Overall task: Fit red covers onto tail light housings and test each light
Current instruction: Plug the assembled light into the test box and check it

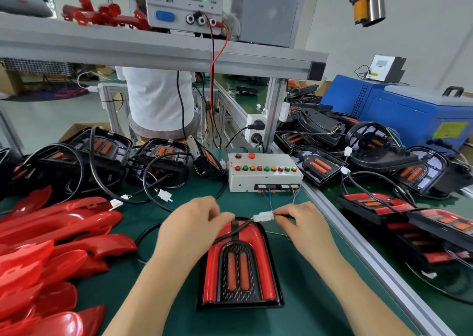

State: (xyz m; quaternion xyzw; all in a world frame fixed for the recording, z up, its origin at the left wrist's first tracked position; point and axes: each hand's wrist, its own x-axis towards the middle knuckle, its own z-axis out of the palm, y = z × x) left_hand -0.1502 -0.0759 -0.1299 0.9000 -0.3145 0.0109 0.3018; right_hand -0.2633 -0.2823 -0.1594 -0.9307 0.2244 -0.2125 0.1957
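Covered tail light (239,266) lies near the bench's front edge, middle. Left hand (194,223) pinches its cable (230,233) behind the white connector (263,216). Right hand (302,223) pinches the test box (263,171) lead's end. Judgement: keep the halves in line and push on the housings, not the wires.

The tail light (239,266) lies on the tabletop (307,297) right before me, its cable (243,226) and connector (262,216) at its far end. Beyond that sits the test box (263,179). At my left the covers (56,233) are heaped, housings (102,151) behind them, more lights (409,220) to my right. Above, a shelf (128,46) carries the power supply (184,5).
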